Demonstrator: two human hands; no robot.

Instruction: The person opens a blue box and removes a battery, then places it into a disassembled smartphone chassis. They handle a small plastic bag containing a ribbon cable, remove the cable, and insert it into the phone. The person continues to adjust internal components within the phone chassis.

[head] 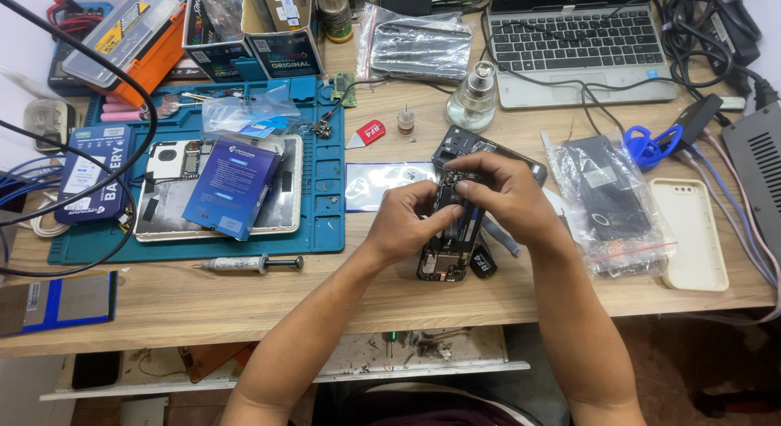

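Gripping opened phone (446,245) at worktop's front edge: left hand (404,222) pinches its side, right hand (500,190) fingertips on internals. Light, stiff, fragile; hold by frame edges.

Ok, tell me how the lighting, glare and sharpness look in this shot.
Head view: even, soft light with faint shadows under the hands; glare on the clear plastic sheet and the bagged parts; the opened phone reads sharp; edges bow slightly from the wide lens.
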